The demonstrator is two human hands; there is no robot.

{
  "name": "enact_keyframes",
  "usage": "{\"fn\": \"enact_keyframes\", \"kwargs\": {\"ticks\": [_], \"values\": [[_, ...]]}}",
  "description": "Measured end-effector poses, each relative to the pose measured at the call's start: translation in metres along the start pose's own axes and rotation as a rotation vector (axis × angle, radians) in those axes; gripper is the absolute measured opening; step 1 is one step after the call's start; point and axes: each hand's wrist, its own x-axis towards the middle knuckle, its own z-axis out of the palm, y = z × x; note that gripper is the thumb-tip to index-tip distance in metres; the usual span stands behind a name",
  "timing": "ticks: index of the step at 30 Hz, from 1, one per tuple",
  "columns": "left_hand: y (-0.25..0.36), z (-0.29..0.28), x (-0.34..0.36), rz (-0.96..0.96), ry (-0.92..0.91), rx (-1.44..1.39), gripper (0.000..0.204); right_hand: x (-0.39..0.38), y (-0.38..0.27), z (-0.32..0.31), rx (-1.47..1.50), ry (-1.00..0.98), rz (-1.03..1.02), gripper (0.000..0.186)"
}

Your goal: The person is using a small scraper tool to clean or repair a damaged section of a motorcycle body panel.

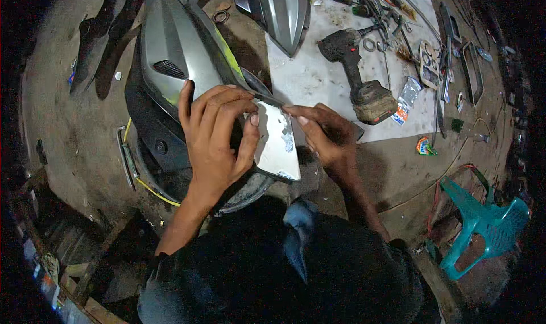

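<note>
Near the centre of the frame, between the two bare hands, lies a white four-sided panel [281, 145]. Its long axis runs from the top towards the lower right. The left hand [219, 131] is the nearer one: its thumb is at the panel's left edge, with the fingers bent above. Whether these fingers press on something, I cannot tell. The right hand [327, 133], beyond the panel's upper right side, seems closed on a dark flat bar [268, 98]. This bar slants across the panel's upper edge, and its blunt end appears to come out behind the right hand.

The panel has a smooth, pale face with rough grey patches, and its corners are sharp. Left and above is a silver fairing [176, 45], satin and curved, with a small mesh vent and a yellow-green edge. Farther, toward the upper right, a stained white sheet [293, 79] carries a dusty cordless power tool [354, 71] of black plastic. Beyond it are scattered thin metal hand tools [372, 8]. At the top centre, a second silver fairing [289, 17] tapers to a point.
</note>
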Motion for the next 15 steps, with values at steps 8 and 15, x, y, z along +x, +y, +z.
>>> {"fn": "enact_keyframes", "kwargs": {"ticks": [8,15], "values": [[0.003,0.000,0.000,-0.006,-0.008,0.009,0.013,-0.003,0.010,0.007,0.129,0.000,0.093,0.026],[0.005,-0.001,-0.001,-0.006,-0.011,0.004,0.014,-0.009,0.005,0.005,0.140,-0.010,0.101,0.025]]}}
